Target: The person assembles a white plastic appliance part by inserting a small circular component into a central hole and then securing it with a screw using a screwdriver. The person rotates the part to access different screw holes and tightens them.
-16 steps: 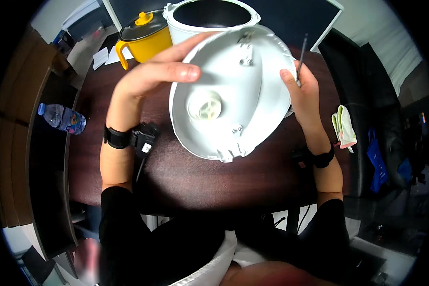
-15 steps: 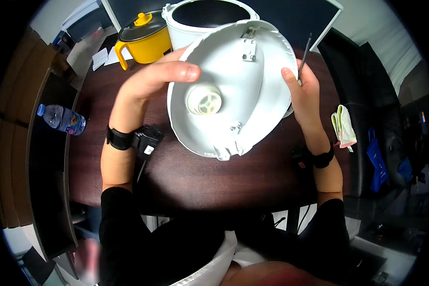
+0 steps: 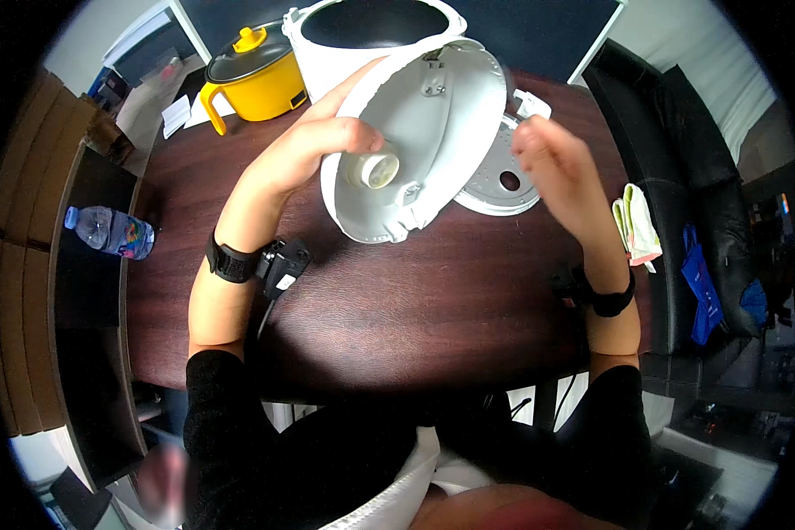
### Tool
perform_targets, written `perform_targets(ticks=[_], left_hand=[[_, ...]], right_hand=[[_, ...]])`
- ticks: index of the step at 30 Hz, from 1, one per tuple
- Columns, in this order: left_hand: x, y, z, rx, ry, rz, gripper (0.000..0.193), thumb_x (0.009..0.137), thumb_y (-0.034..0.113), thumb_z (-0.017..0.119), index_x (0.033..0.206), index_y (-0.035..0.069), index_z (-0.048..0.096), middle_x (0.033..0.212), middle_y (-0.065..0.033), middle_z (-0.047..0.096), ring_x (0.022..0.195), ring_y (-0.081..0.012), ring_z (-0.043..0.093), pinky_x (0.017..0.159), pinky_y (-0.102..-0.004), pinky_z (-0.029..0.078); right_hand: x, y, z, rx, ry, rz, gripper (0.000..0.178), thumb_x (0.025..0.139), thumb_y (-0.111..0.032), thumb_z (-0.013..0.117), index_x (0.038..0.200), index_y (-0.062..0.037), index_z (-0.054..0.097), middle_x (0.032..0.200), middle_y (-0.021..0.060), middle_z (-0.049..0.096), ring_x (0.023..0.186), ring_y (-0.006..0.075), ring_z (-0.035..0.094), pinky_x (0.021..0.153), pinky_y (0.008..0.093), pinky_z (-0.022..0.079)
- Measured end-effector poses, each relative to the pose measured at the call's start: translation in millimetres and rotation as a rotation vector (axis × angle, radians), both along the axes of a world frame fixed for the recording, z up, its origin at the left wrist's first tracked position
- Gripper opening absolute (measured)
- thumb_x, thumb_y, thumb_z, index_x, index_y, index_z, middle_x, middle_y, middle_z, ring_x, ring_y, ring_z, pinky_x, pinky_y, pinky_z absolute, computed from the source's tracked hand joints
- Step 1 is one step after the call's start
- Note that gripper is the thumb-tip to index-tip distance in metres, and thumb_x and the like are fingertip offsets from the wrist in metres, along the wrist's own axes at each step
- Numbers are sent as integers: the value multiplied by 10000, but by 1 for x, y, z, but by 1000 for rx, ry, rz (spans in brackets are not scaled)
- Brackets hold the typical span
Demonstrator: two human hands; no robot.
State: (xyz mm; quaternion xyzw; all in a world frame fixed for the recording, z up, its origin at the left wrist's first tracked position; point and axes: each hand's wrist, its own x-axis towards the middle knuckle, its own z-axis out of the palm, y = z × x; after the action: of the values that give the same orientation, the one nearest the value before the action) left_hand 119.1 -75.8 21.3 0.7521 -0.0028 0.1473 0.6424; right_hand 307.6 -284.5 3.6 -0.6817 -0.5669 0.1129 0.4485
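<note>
My left hand [image 3: 322, 141] grips the left rim of a white plastic lid shell [image 3: 437, 119], thumb inside and fingers behind it. The shell is tilted, its hollow side showing a round translucent fitting [image 3: 381, 170] and small screw mounts. To its right my right hand [image 3: 564, 172] is raised off the shell with fingers curled in; whatever they hold is hidden, and the fingertips are slightly blurred. Partly behind the shell, a round metal-grey plate [image 3: 495, 181] with small holes and one larger hole lies on the table. A small white part [image 3: 532, 104] sits beyond my right fingers.
A white rice cooker body [image 3: 314, 66] with a dark inside stands behind the shell. Left of it is a yellow pot [image 3: 261, 88] with a glass lid. A water bottle [image 3: 110, 231] is at the left, on a shelf unit. A folded cloth [image 3: 638, 228] lies at the right.
My right hand has let go of the shell's right rim and moved aside. The shell has swung up and left, uncovering the plate. The thin dark rod at my right hand no longer shows.
</note>
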Motion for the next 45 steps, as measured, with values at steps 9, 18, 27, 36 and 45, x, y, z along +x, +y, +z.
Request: perform_targets(ticks=[9,18,27,36,45], left_hand=[[6,8,-17,36,-15,-84,764,687,186,555,1409,69,333,1273,-90,469,990,-146,493,855,-259,420],[1,33,-39,-148,159,-1,450,724,147,628,1143,-6,574,829,-56,633,801,-144,579,793,-277,456],[5,15,-16,-158,30,-23,601,691,120,634,1268,12,505,1121,-100,584,975,-153,538,847,-248,427],[11,-1,-9,-182,46,-36,696,695,103,617,1350,-1,409,1191,-89,536,987,-124,515,832,-217,419],[6,21,-19,-73,37,-90,685,699,125,554,1361,23,412,1165,-49,553,876,-51,519,745,-181,431]], right_hand=[[-22,8,-19,-244,434,79,286,983,-228,386,809,-40,513,584,-12,448,419,67,401,387,220,354],[-24,13,-22,-339,688,176,304,994,-239,334,845,-8,463,580,40,489,405,105,448,367,252,411],[-29,13,-24,-333,857,262,299,1006,-252,329,809,-59,444,573,15,465,401,65,435,365,195,405],[-32,14,-24,-346,711,252,309,1007,-250,331,792,-62,452,558,8,462,384,66,420,355,198,373],[-32,12,-22,-379,561,206,317,999,-239,334,777,-45,451,562,11,471,383,72,416,362,210,368]])
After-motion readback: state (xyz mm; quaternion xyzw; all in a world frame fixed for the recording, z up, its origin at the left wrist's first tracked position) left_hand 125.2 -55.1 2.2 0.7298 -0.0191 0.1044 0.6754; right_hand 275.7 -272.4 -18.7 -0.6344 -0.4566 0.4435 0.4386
